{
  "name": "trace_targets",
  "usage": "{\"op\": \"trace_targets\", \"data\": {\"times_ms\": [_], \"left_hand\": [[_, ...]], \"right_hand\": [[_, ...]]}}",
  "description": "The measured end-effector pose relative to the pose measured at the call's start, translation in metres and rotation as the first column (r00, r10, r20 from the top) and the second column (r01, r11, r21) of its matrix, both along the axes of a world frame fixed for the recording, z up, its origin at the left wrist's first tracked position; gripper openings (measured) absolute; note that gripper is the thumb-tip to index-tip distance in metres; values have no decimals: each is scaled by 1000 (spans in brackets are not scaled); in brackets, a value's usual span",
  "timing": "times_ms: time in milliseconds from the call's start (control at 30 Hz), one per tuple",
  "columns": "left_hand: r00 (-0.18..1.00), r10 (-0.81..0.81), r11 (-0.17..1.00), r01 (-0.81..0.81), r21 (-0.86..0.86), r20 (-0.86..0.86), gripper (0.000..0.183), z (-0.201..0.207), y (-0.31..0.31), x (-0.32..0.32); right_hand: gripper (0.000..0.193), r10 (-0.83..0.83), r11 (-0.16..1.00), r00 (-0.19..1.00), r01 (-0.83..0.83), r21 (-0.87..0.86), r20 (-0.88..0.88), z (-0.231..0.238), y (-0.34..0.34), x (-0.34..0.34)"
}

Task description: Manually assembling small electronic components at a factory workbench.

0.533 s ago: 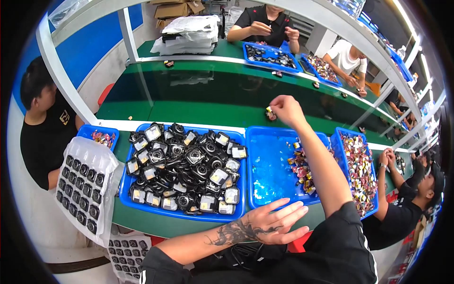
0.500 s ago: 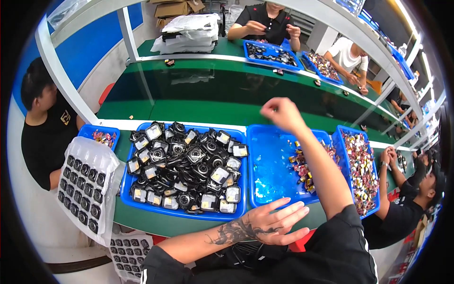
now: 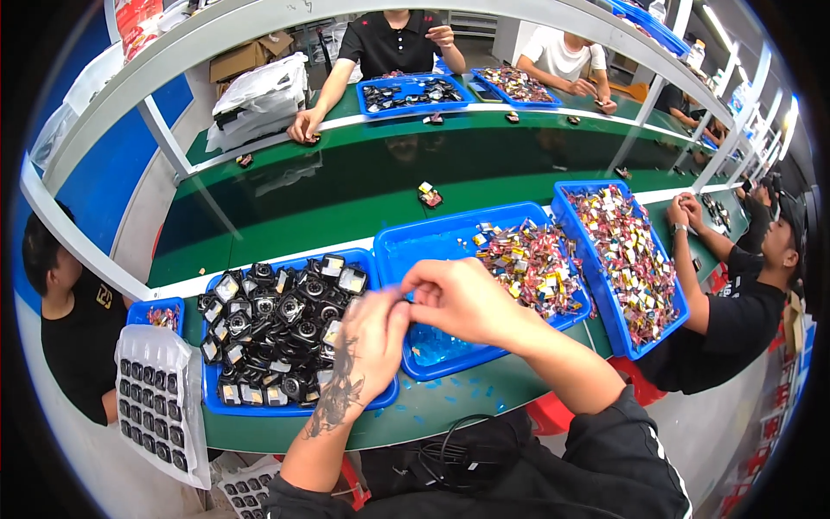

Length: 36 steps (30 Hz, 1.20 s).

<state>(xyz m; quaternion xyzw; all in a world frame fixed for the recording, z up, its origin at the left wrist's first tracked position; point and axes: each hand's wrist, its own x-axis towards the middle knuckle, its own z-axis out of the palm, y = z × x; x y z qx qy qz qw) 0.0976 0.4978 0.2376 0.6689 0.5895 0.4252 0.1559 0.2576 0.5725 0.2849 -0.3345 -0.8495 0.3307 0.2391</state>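
My left hand, with a tattooed wrist, and my right hand meet fingertip to fingertip. They are above the neighbouring rims of two blue trays. Both hands' fingers are pinched together; anything between them is too small or hidden to name. Below and left of my left hand, a blue tray holds a heap of black watch-like cases with square faces. Under my right hand, another blue tray has a pile of small parts, red, yellow and silver, at its right side, and bits of blue film.
A third blue tray of small parts stands on the right. One small part lies on the green belt beyond. Blue film scraps litter the near table edge. Co-workers sit across and at both sides. A white frame post rises at left.
My right hand has come back from over the belt and my left has risen from the near edge, its spread fingers closing; they now meet. A small part now shows on the belt. The view has shifted.
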Motion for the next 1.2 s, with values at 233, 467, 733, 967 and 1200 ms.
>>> {"op": "trace_targets", "data": {"times_ms": [233, 467, 733, 967, 1200], "left_hand": [[475, 12, 842, 469, -264, 880, 30, -17, -2, 17], [340, 48, 843, 491, -221, 939, 27, -23, 4, 21], [597, -41, 908, 358, -220, 801, 33, -17, 1, 23], [897, -89, 989, 130, -67, 432, 33, -16, -7, 24], [886, -283, 953, 303, 3, 368, 14, -19, -3, 26]], "right_hand": [[30, -392, 835, 904, 272, 479, 169, -7, 33, 95], [8, -365, 795, 931, 305, 525, 12, -29, 43, 115], [9, -475, 861, 820, 507, 21, -319, -28, 51, 119], [7, -301, 954, 943, 296, -54, -142, -9, 26, 108], [7, -84, 951, 985, 33, -308, -153, -7, -21, 70]]}}
